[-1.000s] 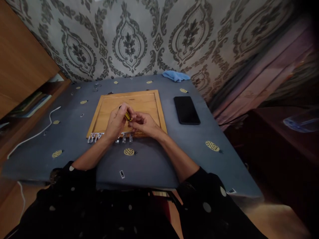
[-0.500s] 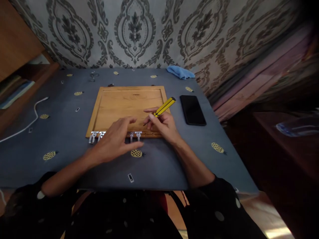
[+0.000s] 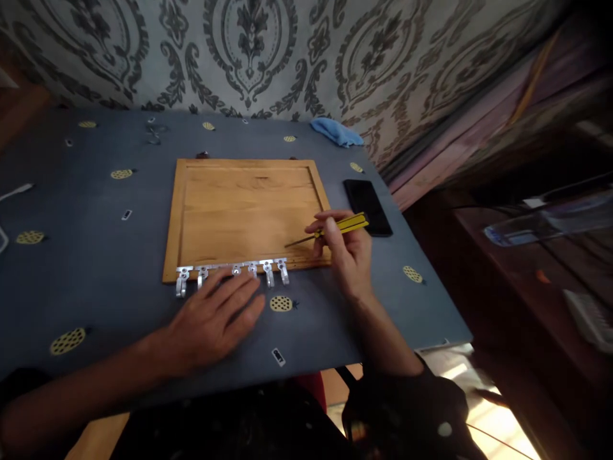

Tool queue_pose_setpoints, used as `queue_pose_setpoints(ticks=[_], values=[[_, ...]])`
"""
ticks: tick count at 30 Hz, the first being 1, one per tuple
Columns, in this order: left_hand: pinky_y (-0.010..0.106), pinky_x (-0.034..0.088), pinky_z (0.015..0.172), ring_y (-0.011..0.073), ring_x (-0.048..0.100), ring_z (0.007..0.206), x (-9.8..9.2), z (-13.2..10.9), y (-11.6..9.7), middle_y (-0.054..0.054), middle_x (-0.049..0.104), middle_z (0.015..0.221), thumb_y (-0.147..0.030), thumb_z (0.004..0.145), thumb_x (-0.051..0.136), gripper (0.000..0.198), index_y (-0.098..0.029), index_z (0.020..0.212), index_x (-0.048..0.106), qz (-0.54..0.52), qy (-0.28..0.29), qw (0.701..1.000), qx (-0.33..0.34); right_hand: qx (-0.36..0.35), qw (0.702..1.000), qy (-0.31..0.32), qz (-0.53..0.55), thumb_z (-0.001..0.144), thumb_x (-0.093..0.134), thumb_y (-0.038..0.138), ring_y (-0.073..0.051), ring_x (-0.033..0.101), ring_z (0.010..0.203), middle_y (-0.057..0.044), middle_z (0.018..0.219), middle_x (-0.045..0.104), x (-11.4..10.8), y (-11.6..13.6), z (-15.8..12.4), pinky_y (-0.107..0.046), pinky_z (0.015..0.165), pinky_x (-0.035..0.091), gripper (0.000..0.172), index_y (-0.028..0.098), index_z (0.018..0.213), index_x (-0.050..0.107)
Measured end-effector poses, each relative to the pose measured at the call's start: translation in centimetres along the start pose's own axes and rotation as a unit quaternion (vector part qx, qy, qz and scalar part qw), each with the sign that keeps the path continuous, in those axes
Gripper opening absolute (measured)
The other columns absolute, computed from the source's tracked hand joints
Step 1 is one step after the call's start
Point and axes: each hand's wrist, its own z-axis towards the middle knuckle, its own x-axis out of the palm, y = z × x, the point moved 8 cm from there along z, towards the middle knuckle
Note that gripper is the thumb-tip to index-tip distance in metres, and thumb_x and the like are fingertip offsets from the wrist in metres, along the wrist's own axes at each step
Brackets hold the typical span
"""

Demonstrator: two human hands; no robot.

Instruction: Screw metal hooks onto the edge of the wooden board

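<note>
A framed wooden panel [image 3: 249, 204] lies on the table. Along its front edge runs a silver metal strip with several small hooks [image 3: 269, 273] that hang over the edge. My left hand [image 3: 215, 313] rests by the hooks with its fingers stretched out, holding nothing; its fingertips cover part of the row, and I cannot tell whether they touch it. In my right hand [image 3: 347, 252] is a yellow-handled screwdriver [image 3: 352, 222]. Its thin shaft points left over the panel's front right part, with the tip just above or on the wood.
A black phone [image 3: 368, 207] lies right of the panel, partly behind my right hand. A blue cloth [image 3: 336, 132] sits at the table's back edge by the patterned wall [image 3: 249, 51]. At the far left is a white cable [image 3: 16, 190]. The table [image 3: 96, 268] has a pineapple-print cover.
My left hand has moved down and off the panel, uncovering more of the hooks. My right hand has shifted right with the screwdriver, which now lies flatter. The view has also turned a little.
</note>
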Motion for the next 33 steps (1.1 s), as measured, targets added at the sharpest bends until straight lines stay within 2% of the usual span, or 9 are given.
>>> queue_pose_setpoints(ticks=[5,9,18,27,33], values=[[0.045,0.048,0.111,0.0234,0.064,0.118,-0.4,-1.3,-1.7,0.011,0.074,0.113,-0.012,0.101,0.048,0.02,-0.011,0.111,0.065,-0.082,-0.023,0.994,0.065,-0.058,0.992,-0.105,-0.035,0.097,0.061,0.046,-0.007,0.051,0.047,0.002,0.074,0.066,-0.3,2.7,-2.7,-0.022,0.044,0.041,0.025,0.022,0.088,0.062],[0.045,0.05,0.11,0.0241,0.064,0.117,-0.4,-1.3,-1.7,0.012,0.073,0.114,-0.012,0.1,0.051,0.019,-0.01,0.111,0.065,-0.121,-0.018,0.991,0.06,-0.095,0.982,-0.149,-0.064,0.098,0.061,0.038,-0.006,0.049,0.044,0.003,0.07,0.065,-0.3,4.1,-4.1,-0.023,0.043,0.039,0.022,0.021,0.084,0.061],[0.045,0.053,0.109,0.0239,0.064,0.115,0.0,-1.1,-1.4,0.012,0.073,0.112,-0.011,0.099,0.052,0.017,-0.009,0.107,0.068,-0.15,-0.006,0.987,0.049,-0.095,0.985,-0.106,-0.094,0.099,0.057,0.032,-0.007,0.051,0.045,0.003,0.068,0.062,0.5,4.2,-4.0,-0.025,0.044,0.04,0.022,0.02,0.082,0.063],[0.046,0.055,0.108,0.0253,0.064,0.117,0.4,-1.0,-1.3,0.012,0.073,0.111,-0.009,0.095,0.06,0.014,-0.008,0.106,0.068,-0.17,0.011,0.985,0.033,-0.091,0.991,-0.075,-0.06,0.1,0.057,0.028,-0.006,0.054,0.047,0.004,0.073,0.064,1.1,3.5,-3.7,-0.024,0.045,0.042,0.016,0.022,0.086,0.064],[0.044,0.058,0.105,0.024,0.065,0.114,0.2,-0.9,-0.9,0.011,0.074,0.109,-0.009,0.098,0.054,0.015,-0.009,0.1,0.069,-0.184,0.003,0.983,0.012,-0.084,0.992,-0.055,-0.071,0.098,0.058,0.023,-0.006,0.053,0.047,0.004,0.074,0.066,0.9,3.4,-3.9,-0.024,0.045,0.042,0.012,0.022,0.089,0.064]])
